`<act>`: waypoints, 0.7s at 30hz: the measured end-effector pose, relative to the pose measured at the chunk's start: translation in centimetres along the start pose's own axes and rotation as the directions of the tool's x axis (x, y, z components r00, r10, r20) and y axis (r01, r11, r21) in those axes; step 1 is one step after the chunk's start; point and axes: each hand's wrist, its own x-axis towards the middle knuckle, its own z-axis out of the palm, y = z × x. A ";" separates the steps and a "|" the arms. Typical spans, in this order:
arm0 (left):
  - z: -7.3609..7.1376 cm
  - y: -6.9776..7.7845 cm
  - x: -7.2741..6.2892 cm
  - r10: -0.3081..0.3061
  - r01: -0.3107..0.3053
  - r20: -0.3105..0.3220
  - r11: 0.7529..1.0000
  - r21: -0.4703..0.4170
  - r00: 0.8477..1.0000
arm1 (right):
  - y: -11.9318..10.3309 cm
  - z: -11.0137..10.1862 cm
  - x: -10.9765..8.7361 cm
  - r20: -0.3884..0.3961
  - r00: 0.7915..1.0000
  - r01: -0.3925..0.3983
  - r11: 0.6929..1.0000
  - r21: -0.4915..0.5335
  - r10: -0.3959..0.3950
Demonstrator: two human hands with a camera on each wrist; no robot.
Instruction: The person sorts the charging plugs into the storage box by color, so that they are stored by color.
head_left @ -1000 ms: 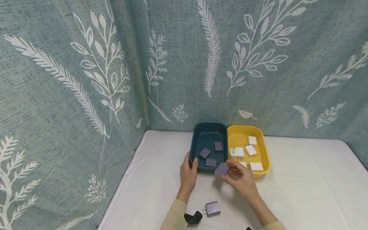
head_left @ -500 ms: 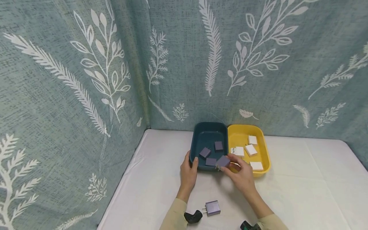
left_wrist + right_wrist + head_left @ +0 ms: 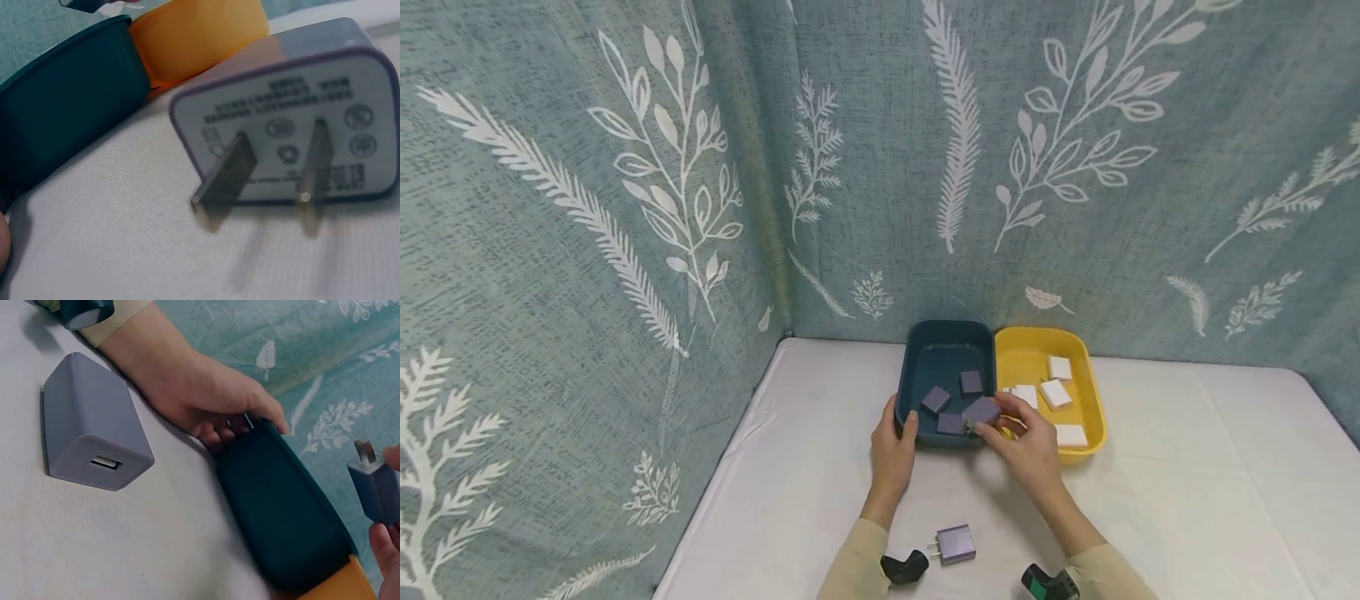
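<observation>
In the head view my left hand grips the dark teal bin at its front left corner, thumb at the rim. My right hand pinches a purple USB wall charger over the bin's front right corner; the right wrist view shows its metal prongs pointing up. Inside the teal bin lie 3 more purple chargers. Another purple charger lies on the white table between my forearms. Its prongs and printed face fill much of the left wrist view, and its USB port shows in the right wrist view.
A yellow bin stands against the teal bin's right side, with several white chargers in it. My right hand partly covers its front left. A patterned green-blue cloth hangs behind the table and along its left.
My right hand has moved the pinched charger up and forward, from in front of the teal bin's front rim to over its front right corner. My left hand keeps its hold.
</observation>
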 end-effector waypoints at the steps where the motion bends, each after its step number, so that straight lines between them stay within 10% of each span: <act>1: 0.0 0.0 0.0 0.001 -0.001 0.000 1.000 -0.001 1.000 | 0.0 0.1 0.0 -0.003 1.000 -0.002 1.000 -0.002 0.002; 21: -0.1 0.1 0.0 0.007 -0.007 0.001 1.000 -0.012 1.000 | -0.2 1.8 1.6 -0.048 0.998 -0.044 0.997 -0.055 0.042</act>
